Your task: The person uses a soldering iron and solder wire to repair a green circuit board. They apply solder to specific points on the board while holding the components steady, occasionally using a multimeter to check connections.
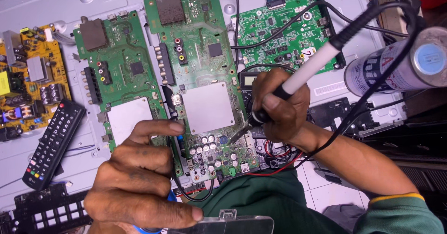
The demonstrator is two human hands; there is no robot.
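Green circuit board (205, 80) lies flat in the middle of the bench, component side up, so its lower edge with the cluster of small silver capacitors (207, 145) sits nearest the person. The right hand (279, 106) is closed in a pen-like grip around a soldering iron (307, 68), white shaft angled up to the right, tip slanting down-left onto the board just beside those capacitors. The left hand (139, 178) is curled, forefinger stretched to the board's edge as if steadying it; something blue shows beneath the palm, too hidden to identify. A second green board (118, 71) lies just left, a black remote control (53, 143) further left, a spray can (396, 64) at right
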